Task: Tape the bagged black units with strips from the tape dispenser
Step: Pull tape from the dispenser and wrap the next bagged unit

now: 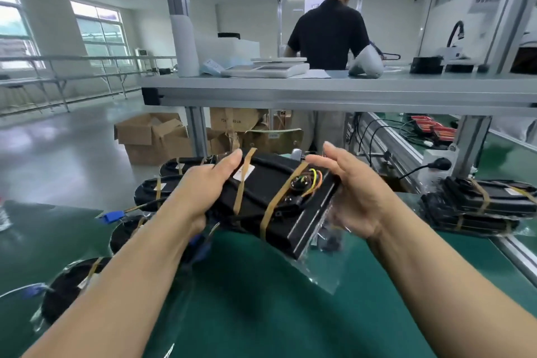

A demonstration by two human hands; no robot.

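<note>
A bagged black unit [261,197] with two tan tape strips across it and coloured wires under the plastic is lifted above the green mat, tilted down toward me. My left hand [203,183] grips its left end, thumb on top near a white label. My right hand [351,189] is at its right end with fingers fairly straight, palm against the clear bag's loose edge. No tape dispenser shows in view.
Several taped black units [151,186] lie in a row on the mat at left, two more stacked [476,206] at right. An aluminium shelf [319,96] crosses overhead. Cardboard boxes [151,136] stand on the floor beyond. A person [328,29] stands with their back turned.
</note>
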